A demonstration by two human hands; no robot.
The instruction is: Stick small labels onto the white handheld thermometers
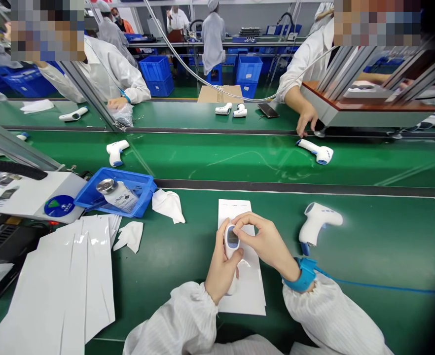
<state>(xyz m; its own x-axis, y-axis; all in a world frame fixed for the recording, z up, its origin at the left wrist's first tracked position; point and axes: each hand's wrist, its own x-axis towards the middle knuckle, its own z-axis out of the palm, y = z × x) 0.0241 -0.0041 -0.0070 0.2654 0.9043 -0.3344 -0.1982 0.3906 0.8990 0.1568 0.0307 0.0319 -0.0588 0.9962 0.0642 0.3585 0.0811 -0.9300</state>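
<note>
My left hand (221,261) is wrapped round a white infrared thermometer (228,246), its small dark display turned up toward me. My right hand (264,239) bends over the display end, with thumb and forefinger closed at the display's upper edge. Any thin piece between those fingertips is too small to make out. Beneath both hands lies a stack of white sheets (252,291) on the green bench. A blue wrist strap (303,276) with a cord circles my right wrist. To the right, a second white thermometer (319,222) lies on its side.
At left are glossy white sheets (51,286), crumpled wipes (130,235) and a blue tray (143,197) holding a metal-capped bottle (119,195). Beyond the bench edge, a green conveyor belt (210,158) carries several thermometers. A co-worker's hand (306,116) reaches over the belt.
</note>
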